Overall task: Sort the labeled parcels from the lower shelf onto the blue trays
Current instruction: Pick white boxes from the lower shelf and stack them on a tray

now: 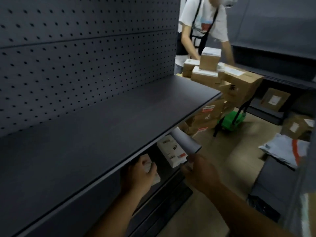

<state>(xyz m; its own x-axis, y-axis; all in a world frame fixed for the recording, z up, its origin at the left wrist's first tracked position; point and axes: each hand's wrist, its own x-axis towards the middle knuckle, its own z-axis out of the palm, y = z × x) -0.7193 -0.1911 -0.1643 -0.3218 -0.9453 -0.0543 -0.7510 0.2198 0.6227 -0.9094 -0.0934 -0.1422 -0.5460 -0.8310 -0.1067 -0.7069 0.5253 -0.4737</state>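
Note:
Both my hands reach under the dark upper shelf board [102, 120] toward the lower shelf [171, 192]. My left hand [142, 173] grips a small white labeled parcel [156, 179], which it mostly covers. My right hand [200, 170] pinches the near corner of a flat white labeled parcel [171, 151] that tilts out from under the board. A grey-white rolled package [185, 141] lies across that parcel, just above my right fingers. No blue tray is in view.
A perforated dark back panel [77, 57] rises on the left. Another person [205, 26] bends over a green cart [230, 120] stacked with cardboard boxes [239, 82]. Grey mailer bags [287, 151] lie on a dark surface at right. More boxes [273, 100] sit by the far shelving.

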